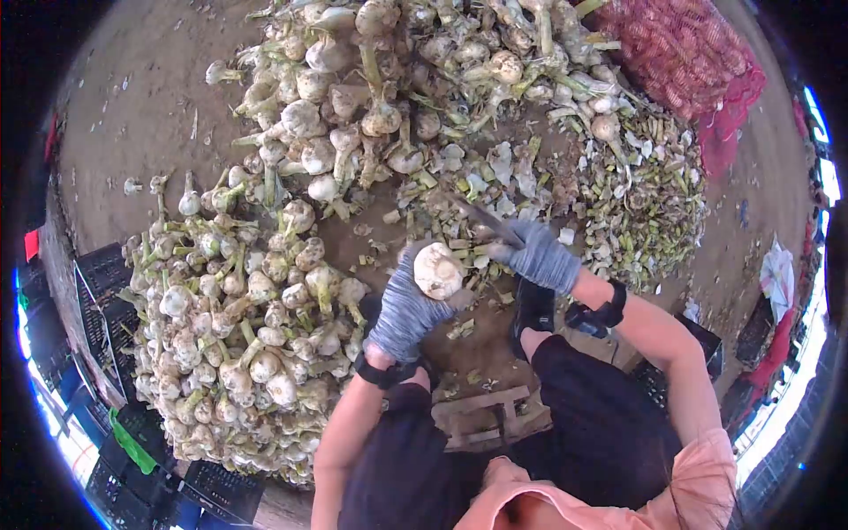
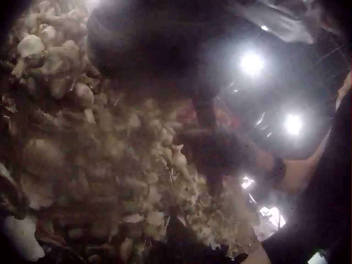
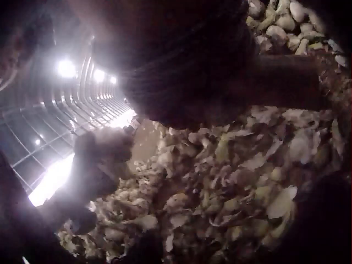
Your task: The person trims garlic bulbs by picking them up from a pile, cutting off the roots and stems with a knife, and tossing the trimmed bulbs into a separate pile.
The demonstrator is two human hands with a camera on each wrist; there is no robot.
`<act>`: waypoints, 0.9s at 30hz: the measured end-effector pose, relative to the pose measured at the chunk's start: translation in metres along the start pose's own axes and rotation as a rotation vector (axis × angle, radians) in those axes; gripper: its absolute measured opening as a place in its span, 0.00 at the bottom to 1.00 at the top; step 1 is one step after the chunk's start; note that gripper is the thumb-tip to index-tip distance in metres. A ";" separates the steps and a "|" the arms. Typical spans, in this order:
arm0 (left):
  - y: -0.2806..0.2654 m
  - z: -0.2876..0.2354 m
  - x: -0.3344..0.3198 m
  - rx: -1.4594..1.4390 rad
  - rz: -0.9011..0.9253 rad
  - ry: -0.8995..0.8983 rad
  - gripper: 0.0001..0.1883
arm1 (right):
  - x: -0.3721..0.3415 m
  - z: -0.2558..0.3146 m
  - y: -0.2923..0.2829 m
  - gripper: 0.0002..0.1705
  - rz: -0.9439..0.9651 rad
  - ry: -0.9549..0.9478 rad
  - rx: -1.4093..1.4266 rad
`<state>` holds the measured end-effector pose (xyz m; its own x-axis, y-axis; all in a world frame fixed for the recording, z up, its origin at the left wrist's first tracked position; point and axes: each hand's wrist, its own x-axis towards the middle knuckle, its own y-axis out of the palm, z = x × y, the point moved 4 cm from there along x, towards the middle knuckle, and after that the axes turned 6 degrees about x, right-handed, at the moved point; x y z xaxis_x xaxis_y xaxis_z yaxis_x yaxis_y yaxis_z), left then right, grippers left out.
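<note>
In a grey knit glove, my left hand (image 1: 406, 305) grips a whitish garlic bulb (image 1: 438, 271), its round face turned up toward the head camera. My right hand (image 1: 541, 258), gloved alike, holds a knife (image 1: 488, 221) by its handle; the blade points up and left, apart from the bulb. Cut stalks and papery skins (image 1: 503, 168) litter the ground beyond both hands. The left wrist view shows the left glove (image 2: 148, 44) only as a dark shape, with the bulb hidden. Deep shadow also covers the right glove (image 3: 181, 66) in the right wrist view.
A large heap of trimmed garlic (image 1: 238, 353) lies at left. Garlic with long stalks (image 1: 353, 97) is piled at the far side. Stalk trimmings (image 1: 640, 194) spread at right, below a red mesh sack (image 1: 685, 57) of garlic. Black crates (image 1: 221, 490) stand at lower left.
</note>
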<state>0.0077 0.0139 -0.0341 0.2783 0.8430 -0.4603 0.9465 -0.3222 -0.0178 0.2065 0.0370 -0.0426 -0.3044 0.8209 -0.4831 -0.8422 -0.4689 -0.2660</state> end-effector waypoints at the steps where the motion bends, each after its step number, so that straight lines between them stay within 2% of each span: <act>1: 0.000 0.000 0.000 -0.002 0.002 -0.002 0.38 | 0.003 0.005 0.003 0.22 0.000 0.004 -0.001; 3: 0.004 -0.001 0.002 0.282 0.174 0.023 0.40 | 0.009 0.013 0.009 0.27 0.060 -0.006 0.227; 4: 0.004 -0.002 0.004 0.280 0.179 0.022 0.40 | 0.011 0.010 0.012 0.27 0.056 -0.002 0.228; 6: 0.007 -0.003 0.006 0.147 0.310 -0.057 0.42 | 0.016 0.005 0.025 0.28 0.236 0.049 0.195; 7: 0.005 -0.014 0.005 0.035 0.300 -0.087 0.43 | 0.014 0.004 0.027 0.27 0.232 0.161 0.251; 8: 0.004 -0.009 0.006 0.038 0.290 -0.087 0.43 | 0.013 0.007 0.028 0.27 0.240 0.154 0.251; 11: -0.004 0.002 0.006 -0.113 0.059 -0.124 0.38 | 0.008 0.007 0.029 0.25 0.113 0.229 0.619; 12: -0.002 -0.004 0.005 -0.110 0.048 -0.124 0.38 | 0.007 0.007 0.032 0.25 0.124 0.225 0.619; 14: 0.001 -0.008 0.000 -0.430 -0.092 -0.245 0.36 | 0.003 0.004 0.032 0.25 0.004 0.301 0.564; 15: 0.008 0.015 0.006 -0.432 -0.082 0.054 0.38 | 0.000 0.011 0.036 0.26 0.002 0.341 0.618; 16: 0.007 0.008 0.004 -0.434 -0.085 0.054 0.38 | 0.000 0.020 0.034 0.26 0.006 0.341 0.616; 18: 0.006 -0.005 0.000 -0.305 -0.016 0.035 0.40 | -0.003 0.038 0.027 0.26 0.028 0.265 0.422; 19: -0.001 0.007 0.004 -0.049 -0.100 0.074 0.45 | -0.003 0.036 0.020 0.24 0.107 0.403 0.254; 20: -0.004 0.012 0.005 0.003 -0.113 0.018 0.43 | -0.006 0.028 0.019 0.24 0.102 0.409 0.253; 22: -0.006 0.005 0.005 0.073 -0.109 -0.039 0.40 | -0.005 0.025 0.012 0.21 -0.144 -0.107 -0.184; 23: -0.006 0.010 0.006 0.072 -0.106 -0.038 0.40 | -0.006 0.019 0.009 0.18 -0.150 -0.139 -0.362; 24: -0.004 0.016 0.008 0.079 -0.085 -0.030 0.37 | -0.008 0.024 0.007 0.18 -0.152 -0.137 -0.363; 26: -0.001 0.027 0.007 0.086 -0.058 -0.024 0.35 | -0.015 0.042 0.009 0.18 -0.054 -0.265 -0.565; 27: 0.001 0.029 0.005 -0.075 -0.017 -0.046 0.28 | -0.017 0.050 0.012 0.18 -0.060 -0.421 -0.576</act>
<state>0.0056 0.0057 -0.0621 0.2563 0.8268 -0.5007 0.9610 -0.2735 0.0404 0.1794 0.0333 0.0042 -0.5087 0.8522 -0.1221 -0.5291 -0.4214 -0.7365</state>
